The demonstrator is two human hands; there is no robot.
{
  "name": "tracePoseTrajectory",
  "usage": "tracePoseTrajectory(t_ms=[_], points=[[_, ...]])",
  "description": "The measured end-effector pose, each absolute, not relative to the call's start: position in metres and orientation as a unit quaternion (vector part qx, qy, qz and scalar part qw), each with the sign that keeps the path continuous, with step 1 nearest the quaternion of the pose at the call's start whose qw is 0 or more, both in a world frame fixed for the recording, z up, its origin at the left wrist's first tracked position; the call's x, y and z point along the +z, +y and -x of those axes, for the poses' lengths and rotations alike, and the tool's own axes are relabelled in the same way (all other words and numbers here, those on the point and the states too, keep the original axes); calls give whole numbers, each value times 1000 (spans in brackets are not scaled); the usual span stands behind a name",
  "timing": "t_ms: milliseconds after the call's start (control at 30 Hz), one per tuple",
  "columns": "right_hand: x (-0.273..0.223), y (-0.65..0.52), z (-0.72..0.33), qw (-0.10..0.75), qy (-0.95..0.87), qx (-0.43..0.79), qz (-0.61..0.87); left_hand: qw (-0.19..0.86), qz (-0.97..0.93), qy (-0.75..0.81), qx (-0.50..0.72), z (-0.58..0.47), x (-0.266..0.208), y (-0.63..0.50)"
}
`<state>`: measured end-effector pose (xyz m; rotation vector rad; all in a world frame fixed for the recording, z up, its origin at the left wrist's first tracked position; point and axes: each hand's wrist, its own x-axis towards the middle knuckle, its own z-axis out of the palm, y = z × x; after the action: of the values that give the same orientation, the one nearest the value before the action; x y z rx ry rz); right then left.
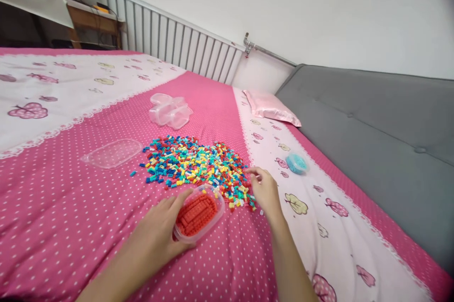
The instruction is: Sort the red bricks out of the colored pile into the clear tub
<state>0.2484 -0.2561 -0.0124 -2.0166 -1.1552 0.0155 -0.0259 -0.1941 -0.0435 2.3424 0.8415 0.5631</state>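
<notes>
My left hand (165, 224) is wrapped round the near left side of a clear plastic container (217, 218), which it holds tilted on the bed. Red building bricks (196, 214) fill this container in packed rows. A wide heap of small mixed-colour building bricks (198, 160) lies just beyond it. At the right edge of the heap is my right hand (263, 191), its thumb and forefinger bent close together by the bricks. Whether anything sits between those fingertips is too small to make out.
An oval clear lid (113, 153) lies left of the heap, and several nested clear containers (170, 110) sit behind it. A tub of light blue pieces (297, 164) stands to the right. A pink pillow (271, 109) rests near the grey headboard (372, 136).
</notes>
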Motion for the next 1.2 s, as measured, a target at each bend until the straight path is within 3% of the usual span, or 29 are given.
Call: tracePoseTrajectory(t_ms=[200, 667, 1200], points=[[-3, -260, -251, 403, -472, 8, 784, 296, -878, 315, 206, 28, -38, -191], [-31, -262, -273, 292, -399, 57, 867, 309, -888, 285, 184, 35, -53, -177], [-38, -240, -283, 301, -417, 36, 857, 274, -907, 254, 194, 41, -69, -165]])
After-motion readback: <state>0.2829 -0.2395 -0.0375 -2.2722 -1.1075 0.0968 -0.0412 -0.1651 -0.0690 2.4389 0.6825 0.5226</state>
